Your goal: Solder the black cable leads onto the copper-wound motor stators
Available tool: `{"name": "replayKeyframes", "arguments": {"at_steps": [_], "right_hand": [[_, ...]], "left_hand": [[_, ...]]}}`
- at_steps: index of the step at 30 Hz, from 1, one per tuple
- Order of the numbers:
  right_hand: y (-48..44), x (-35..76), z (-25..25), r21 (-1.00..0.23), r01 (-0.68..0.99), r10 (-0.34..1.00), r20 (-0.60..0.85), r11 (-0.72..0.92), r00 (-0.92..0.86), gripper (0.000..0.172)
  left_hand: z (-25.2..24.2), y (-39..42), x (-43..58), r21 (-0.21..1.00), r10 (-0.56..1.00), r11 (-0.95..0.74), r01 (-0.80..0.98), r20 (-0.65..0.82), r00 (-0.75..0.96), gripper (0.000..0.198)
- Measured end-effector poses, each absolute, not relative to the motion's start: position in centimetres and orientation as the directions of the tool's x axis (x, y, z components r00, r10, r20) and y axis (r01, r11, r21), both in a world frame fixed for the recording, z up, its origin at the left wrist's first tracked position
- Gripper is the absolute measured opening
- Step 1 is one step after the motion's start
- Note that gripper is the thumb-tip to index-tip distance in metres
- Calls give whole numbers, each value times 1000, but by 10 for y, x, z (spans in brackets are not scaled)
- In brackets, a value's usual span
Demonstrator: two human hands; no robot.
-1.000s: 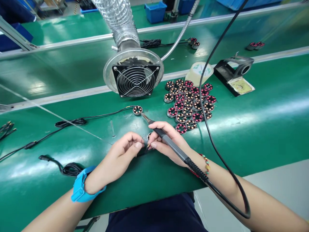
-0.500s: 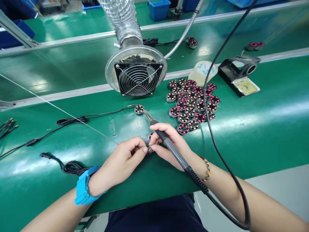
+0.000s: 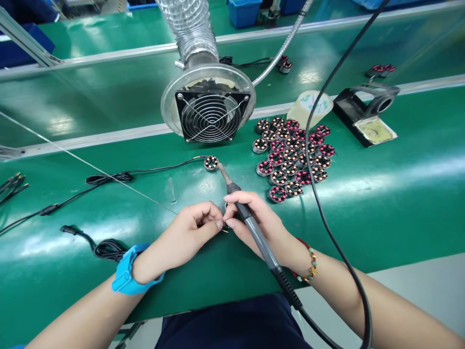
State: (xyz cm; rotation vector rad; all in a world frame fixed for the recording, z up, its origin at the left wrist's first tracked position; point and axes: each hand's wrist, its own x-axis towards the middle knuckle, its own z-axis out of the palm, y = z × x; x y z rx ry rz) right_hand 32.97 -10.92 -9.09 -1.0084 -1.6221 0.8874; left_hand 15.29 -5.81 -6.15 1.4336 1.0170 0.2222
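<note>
The left hand (image 3: pixel 189 232) and the right hand (image 3: pixel 254 220) meet near the front edge of the green bench (image 3: pixel 381 194), fingertips touching over a small part (image 3: pixel 225 230) that is almost wholly hidden between them; only a thin yellowish sliver pokes out below the left fingertips (image 3: pixel 218 224), so what it is cannot be told. The left thumb and forefinger are pinched shut on it. The right hand also carries a soldering iron (image 3: pixel 250 228), its handle lying across the fingers and gripped against the palm while thumb and forefinger close toward the same small part. The iron's tip points away from the body and ends just beside a single wound stator (image 3: pixel 211 163), which has a black lead (image 3: pixel 152 170) running off to the left. Right of that sits a cluster of stators (image 3: pixel 290 157), and behind them an extraction fan (image 3: pixel 212 116). A blue wrist strap (image 3: pixel 127 274) circles the left wrist.
</note>
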Motion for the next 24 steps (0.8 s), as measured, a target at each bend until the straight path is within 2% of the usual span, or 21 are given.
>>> {"name": "replayKeyframes", "arguments": {"at_steps": [5,7,10,15,19,24], "right_hand": [[-105,335,-96,-788,537,952,283,300,-115,47],[-104,335,-100,-751,612,966,235,248,-103,46],[-103,335,-103,-749,620,971,209,234,-115,47],[-102,337,-100,-774,566,958,253,286,-138,44],[-105,341,-90,-810,485,935,352,330,-49,39],[-110,347,-79,-735,543,859,510,406,48,19]], "left_hand": [[-70,-46,154,846,742,168,506,-446,500,16],[-72,-43,153,834,749,179,523,-460,477,16],[-74,-41,151,821,747,191,537,-477,464,16],[-76,-43,149,811,743,205,548,-493,452,15],[-77,-43,150,813,755,201,547,-484,442,15],[-77,-43,151,816,763,184,548,-470,444,14]]}}
